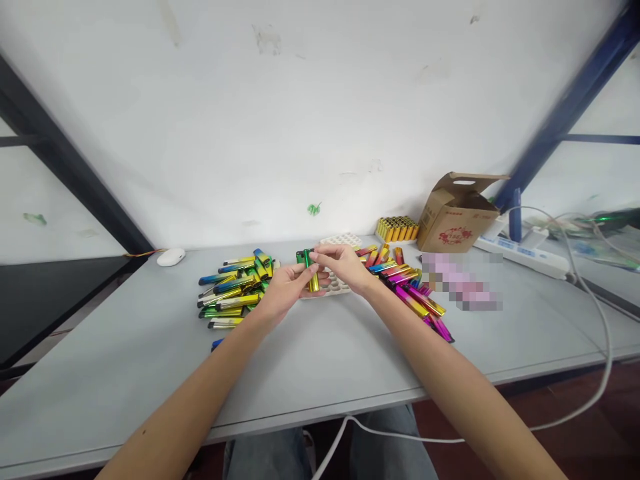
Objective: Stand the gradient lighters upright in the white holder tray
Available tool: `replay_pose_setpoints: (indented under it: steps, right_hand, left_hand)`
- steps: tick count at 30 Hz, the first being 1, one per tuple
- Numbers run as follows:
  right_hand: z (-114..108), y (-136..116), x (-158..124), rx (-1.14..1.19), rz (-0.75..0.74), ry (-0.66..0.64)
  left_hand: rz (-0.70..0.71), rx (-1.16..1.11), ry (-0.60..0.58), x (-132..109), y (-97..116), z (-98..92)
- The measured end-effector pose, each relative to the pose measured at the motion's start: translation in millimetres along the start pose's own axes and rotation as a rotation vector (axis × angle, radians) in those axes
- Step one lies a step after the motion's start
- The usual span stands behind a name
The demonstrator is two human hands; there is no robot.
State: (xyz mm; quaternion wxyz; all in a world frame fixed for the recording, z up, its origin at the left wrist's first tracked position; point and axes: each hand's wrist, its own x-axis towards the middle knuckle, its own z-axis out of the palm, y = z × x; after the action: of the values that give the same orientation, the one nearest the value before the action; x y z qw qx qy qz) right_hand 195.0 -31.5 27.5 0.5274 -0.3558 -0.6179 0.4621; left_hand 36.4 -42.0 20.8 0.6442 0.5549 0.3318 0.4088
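Note:
A shiny lighter [312, 270], green at the top and yellow at the bottom, stands upright between my hands above the front of the tray. My left hand [287, 288] is closed on its lower part with thumb and fingers. My right hand [345, 265] pinches near its upper end. A white tray with round holes [340, 288] lies under and behind both hands, partly hidden by them. Left of my left hand is a loose heap of blue, yellow and green lighters [235, 285]. Pink, yellow and red ones [410, 300] lie scattered beyond my right wrist.
A block of upright yellow lighters [397, 230] stands by the wall, beside an open cardboard box [453, 217]. A white power strip [525, 257] and a looping white cable [606, 333] are at the right. A small white case [171, 257] sits at the back left.

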Motion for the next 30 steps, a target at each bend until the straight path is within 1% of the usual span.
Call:
replay_pose_setpoints:
  steps: [1,2,4,6,9,11,13,15,17,21,23,26,30]
  right_hand:
    - [-0.3,-0.9,-0.1,0.004,0.002,-0.002]
    - [-1.3,-1.8,0.3,0.007,0.005,0.023]
    - [-5.2,-3.0,2.5,0.026,0.018,0.136]
    - [-11.2,-2.6,5.9,0.084,0.041,0.284]
    - [-19.0,2.6,10.8,0.157,0.046,0.435]
    - [-20.3,9.0,13.1,0.132,0.049,0.464]
    - [-18.3,16.5,14.2,0.075,0.06,0.438]
    - [-14.3,23.8,14.2,0.01,0.049,0.367]
    - [-10.5,29.6,13.3,-0.07,0.005,0.299]
    - [-6.8,35.0,9.9,-0.275,-0.065,0.284]
    - [-6.3,35.6,8.2,-0.359,-0.088,0.26]
    - [-5.2,37.1,6.4,-0.436,-0.128,0.21]
    - [-0.9,42.0,5.2,-0.622,-0.172,0.215]
  left_hand:
    - [0.003,0.019,0.007,0.1,1.0,-0.5]
    - [0.008,0.039,0.016,0.2,2.1,-1.1]
    - [0.038,0.085,0.064,0.6,4.3,-3.0]
    - [0.1,0.147,0.163,0.8,5.9,-5.7]
    - [0.287,0.316,0.378,0.5,5.6,-11.7]
    - [0.413,0.489,0.501,1.0,3.5,-16.8]
    - [0.48,0.686,0.56,2.9,-0.1,-22.2]
    - [0.501,0.893,0.547,6.6,-5.3,-27.5]
    - [0.48,1.083,0.505,11.0,-12.0,-32.4]
    - [0.318,1.341,0.432,16.2,-24.8,-39.0]
    - [0.244,1.417,0.364,15.7,-28.3,-39.9]
    - [0.177,1.493,0.258,12.7,-29.9,-38.8]
    - [0.153,1.548,0.204,10.1,-31.0,-37.8]
